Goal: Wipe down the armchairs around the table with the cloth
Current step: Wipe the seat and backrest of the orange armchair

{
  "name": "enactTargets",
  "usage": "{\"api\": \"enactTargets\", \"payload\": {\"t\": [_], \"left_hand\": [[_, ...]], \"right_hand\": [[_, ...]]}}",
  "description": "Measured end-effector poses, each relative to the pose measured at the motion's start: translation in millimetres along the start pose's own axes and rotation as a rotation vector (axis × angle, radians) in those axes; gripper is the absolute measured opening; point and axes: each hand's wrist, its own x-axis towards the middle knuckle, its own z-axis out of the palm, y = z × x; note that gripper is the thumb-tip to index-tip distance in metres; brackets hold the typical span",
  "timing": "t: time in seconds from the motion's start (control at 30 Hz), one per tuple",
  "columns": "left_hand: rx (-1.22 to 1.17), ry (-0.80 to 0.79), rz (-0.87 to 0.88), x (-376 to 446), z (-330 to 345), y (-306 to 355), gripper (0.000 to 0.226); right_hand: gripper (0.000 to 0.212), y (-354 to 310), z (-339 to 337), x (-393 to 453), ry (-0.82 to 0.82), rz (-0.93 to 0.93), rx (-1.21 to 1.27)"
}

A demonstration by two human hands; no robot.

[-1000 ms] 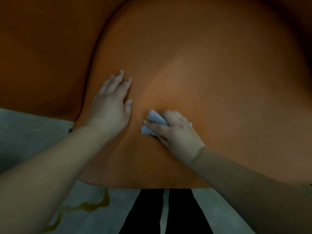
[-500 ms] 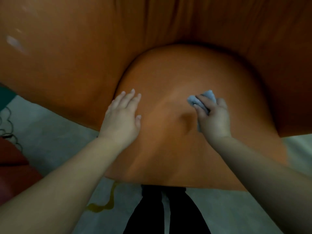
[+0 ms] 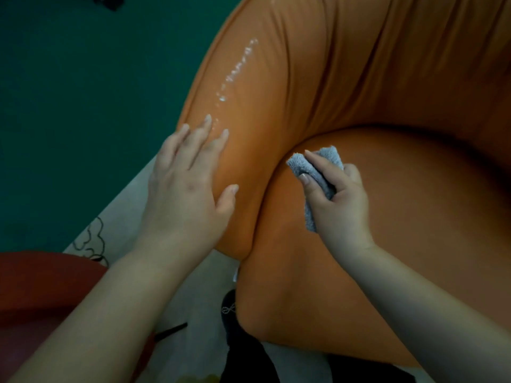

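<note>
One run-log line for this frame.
left hand flat on orange armchair arm | right hand grips cloth at seat crease

A pale floor (image 3: 130, 217) is seen at the near left, with a dark green area (image 3: 83, 106) beyond it on the far left. An orange armchair (image 3: 387, 217) is carried on it at the right, and a red seat (image 3: 41, 286) at the near left.
</note>
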Motion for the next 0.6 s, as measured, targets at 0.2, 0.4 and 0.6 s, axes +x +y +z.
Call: {"api": "enactTargets", "payload": {"t": [0.2, 0.4, 0.6], "left_hand": [[-0.197, -0.212, -0.101, 9.2, -18.8, -66.7, 0.094], [-0.489, -0.487, -0.037, 35.4, -17.1, -95.7, 0.109], [-0.679, -0.642, -0.035, 52.4, -17.9, -113.8, 0.1]], "right_hand": [[0.035, -45.0, 57.7, 0.4, 0.088, -0.014, 0.057], [0.035, -66.8, 117.3, -8.8, 0.231, -0.064, 0.053], [0.039, -38.4, 135.3, -8.1, 0.381, -0.074, -0.136]]}}
